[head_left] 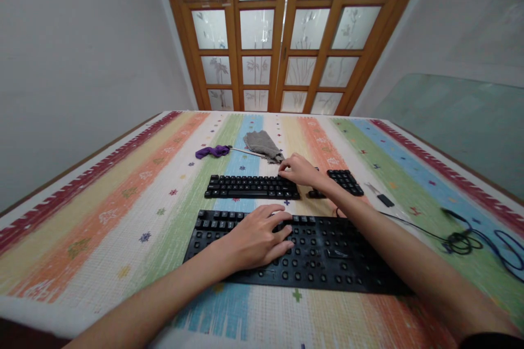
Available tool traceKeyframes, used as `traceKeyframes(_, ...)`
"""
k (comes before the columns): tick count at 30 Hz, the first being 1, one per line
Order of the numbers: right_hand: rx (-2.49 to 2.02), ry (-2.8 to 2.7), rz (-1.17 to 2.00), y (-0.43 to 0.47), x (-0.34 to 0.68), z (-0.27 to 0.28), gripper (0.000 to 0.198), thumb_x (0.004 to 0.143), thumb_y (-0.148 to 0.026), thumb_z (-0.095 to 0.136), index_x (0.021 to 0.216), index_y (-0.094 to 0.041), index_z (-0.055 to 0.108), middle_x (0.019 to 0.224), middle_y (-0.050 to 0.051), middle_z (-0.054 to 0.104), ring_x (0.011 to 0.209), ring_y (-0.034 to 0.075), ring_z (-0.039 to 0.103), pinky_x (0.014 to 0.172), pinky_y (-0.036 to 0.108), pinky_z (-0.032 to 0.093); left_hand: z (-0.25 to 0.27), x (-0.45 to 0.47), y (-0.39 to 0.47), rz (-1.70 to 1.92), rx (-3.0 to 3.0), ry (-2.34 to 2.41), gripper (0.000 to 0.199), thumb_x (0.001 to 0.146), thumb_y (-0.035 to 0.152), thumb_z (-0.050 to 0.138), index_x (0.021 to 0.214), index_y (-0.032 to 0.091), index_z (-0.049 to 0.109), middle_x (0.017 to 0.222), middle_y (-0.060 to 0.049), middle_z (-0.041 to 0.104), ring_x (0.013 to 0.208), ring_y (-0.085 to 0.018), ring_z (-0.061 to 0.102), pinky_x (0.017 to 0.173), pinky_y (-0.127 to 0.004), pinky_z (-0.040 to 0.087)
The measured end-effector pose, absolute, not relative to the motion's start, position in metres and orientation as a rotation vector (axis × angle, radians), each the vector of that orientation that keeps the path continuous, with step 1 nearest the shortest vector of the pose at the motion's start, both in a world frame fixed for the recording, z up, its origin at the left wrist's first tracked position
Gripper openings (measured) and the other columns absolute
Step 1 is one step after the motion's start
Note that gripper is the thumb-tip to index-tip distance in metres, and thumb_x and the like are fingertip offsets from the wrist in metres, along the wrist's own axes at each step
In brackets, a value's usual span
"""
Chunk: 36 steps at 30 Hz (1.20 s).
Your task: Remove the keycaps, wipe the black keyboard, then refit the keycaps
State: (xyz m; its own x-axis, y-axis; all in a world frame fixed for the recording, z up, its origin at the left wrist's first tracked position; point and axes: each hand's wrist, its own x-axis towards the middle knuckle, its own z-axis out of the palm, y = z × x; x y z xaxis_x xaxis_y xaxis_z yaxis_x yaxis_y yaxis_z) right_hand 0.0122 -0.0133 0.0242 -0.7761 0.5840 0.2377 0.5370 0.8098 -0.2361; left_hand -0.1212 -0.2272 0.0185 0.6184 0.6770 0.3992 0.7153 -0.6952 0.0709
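Note:
A black keyboard (pixel 323 262) lies across the table, most of its keys bare of caps, with some caps still along its upper left rows. My left hand (pixel 262 234) rests on it, fingers stretched out over the bare switches. Behind it, loose black keycaps (pixel 245 186) are laid out in rows. At the right end of their top row, my right hand (pixel 301 170) is pinched on a keycap, mostly hidden by the fingertips. More keycaps (pixel 346 181) sit in a separate block to the right, partly behind my right forearm.
A grey cloth (pixel 262 143), a purple cloth (pixel 212 151) and a thin pale rod (pixel 248 151) lie farther back. A small black-handled tool (pixel 385 200) is at the right, near a coiled cable (pixel 460 241). A striped cloth (pixel 155 229) covers the table.

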Motion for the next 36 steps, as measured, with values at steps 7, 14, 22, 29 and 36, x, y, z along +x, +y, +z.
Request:
traceKeyframes(7, -0.824, -2.672, 0.280, -0.012, 0.008, 0.022, 0.009, 0.080, -0.012, 0.063, 0.083, -0.015, 0.071, 0.082, 0.007, 0.074, 0.080, 0.021, 0.064, 0.076, 0.030, 0.045, 0.016, -0.123, -0.226, -0.665, -2.726, -1.156, 0.028, 0.098, 0.033, 0.051, 0.105, 0.012, 0.069, 0.119, -0.012, 0.062, 0.121, -0.028, 0.053, 0.104, -0.044, 0.047)
traceKeyframes(14, -0.765, -2.584, 0.361, -0.024, 0.012, 0.036, 0.012, 0.084, -0.014, 0.061, 0.096, -0.016, 0.061, 0.091, 0.007, 0.071, 0.080, 0.018, 0.063, 0.073, 0.029, 0.047, 0.016, -0.128, -0.224, -0.732, -2.742, -1.137, 0.028, 0.098, 0.033, 0.052, 0.106, 0.014, 0.070, 0.118, -0.012, 0.061, 0.120, -0.027, 0.051, 0.103, -0.044, 0.048)
traceKeyframes(22, -0.563, -2.542, 0.584, -0.089, 0.067, 0.055, 0.005, 0.091, -0.022, 0.057, 0.095, -0.019, 0.058, 0.090, 0.004, 0.066, 0.079, 0.016, 0.059, 0.073, 0.031, 0.047, 0.015, -0.125, -0.217, -0.907, -2.771, -1.158, 0.021, 0.096, 0.029, 0.056, 0.096, 0.018, 0.073, 0.113, -0.010, 0.062, 0.111, -0.023, 0.054, 0.096, -0.042, 0.051)
traceKeyframes(29, -0.638, -2.557, 0.726, -0.140, 0.108, 0.045, 0.007, 0.095, -0.026, 0.055, 0.099, -0.021, 0.057, 0.092, 0.004, 0.064, 0.082, 0.017, 0.059, 0.074, 0.032, 0.050, 0.012, -0.116, -0.210, -0.959, -2.786, -1.171, 0.018, 0.094, 0.021, 0.058, 0.084, 0.015, 0.072, 0.088, -0.006, 0.069, 0.088, -0.019, 0.055, 0.080, -0.034, 0.051)
traceKeyframes(36, -0.598, -2.540, 0.744, -0.151, 0.110, 0.038, 0.008, 0.094, -0.022, 0.057, 0.101, -0.021, 0.058, 0.093, 0.005, 0.065, 0.083, 0.018, 0.060, 0.073, 0.032, 0.052, 0.012, -0.116, -0.211, -0.923, -2.775, -1.169, 0.017, 0.095, 0.020, 0.056, 0.089, 0.016, 0.072, 0.083, -0.005, 0.070, 0.082, -0.017, 0.056, 0.077, -0.032, 0.050)
